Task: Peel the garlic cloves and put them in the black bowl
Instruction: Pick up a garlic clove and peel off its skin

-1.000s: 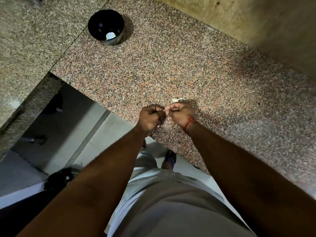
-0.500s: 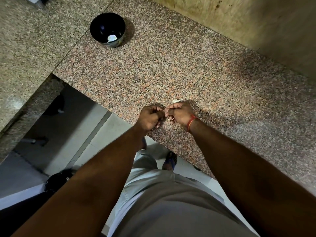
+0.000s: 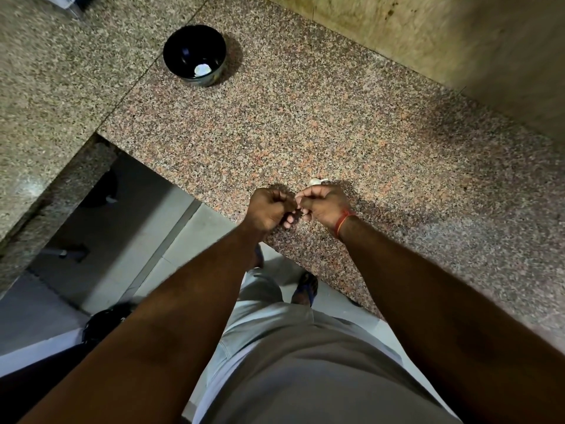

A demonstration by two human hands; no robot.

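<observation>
Where the two curled hands meet above the near edge of the speckled granite counter [image 3: 305,123], whatever they pinch between their fingertips is hidden, too small to tell; the left hand [image 3: 267,209] and the right hand [image 3: 324,205], a red thread [image 3: 344,223] on its wrist, touch at thumb and forefinger; a pale garlic piece [image 3: 315,181] lies just beyond the right hand's knuckles; well apart, far left, the black bowl [image 3: 183,47] holds one peeled clove [image 3: 201,69].

No legible text — none anywhere
</observation>
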